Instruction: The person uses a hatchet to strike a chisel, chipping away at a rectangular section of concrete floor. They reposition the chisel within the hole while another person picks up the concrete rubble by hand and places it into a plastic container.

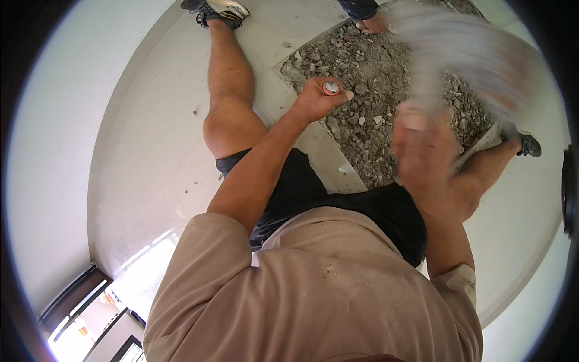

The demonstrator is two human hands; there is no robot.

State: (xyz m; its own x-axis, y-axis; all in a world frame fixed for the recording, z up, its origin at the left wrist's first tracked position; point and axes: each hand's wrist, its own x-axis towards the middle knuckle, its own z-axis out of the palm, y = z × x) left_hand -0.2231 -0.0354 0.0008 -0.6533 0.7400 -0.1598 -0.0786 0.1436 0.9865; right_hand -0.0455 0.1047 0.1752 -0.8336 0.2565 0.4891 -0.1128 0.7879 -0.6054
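Note:
My left hand [316, 98] is closed around a chisel [331, 88], whose round metal head with a red collar faces the camera. It stands over the near edge of a broken floor patch full of grey rubble [368, 90]. My right hand [425, 145] is raised close to the camera and blurred by motion. It grips a handle with a blurred grey hammer head [464, 42] swinging above it. I crouch with both knees apart, in black shorts and a tan shirt.
White floor tiles [163, 120] surround the rubble pit. My shoes show at the top left [218, 11] and at the right [529, 145]. Another person's foot [368, 18] stands at the far edge of the rubble. A dark window frame [78, 295] lies at the lower left.

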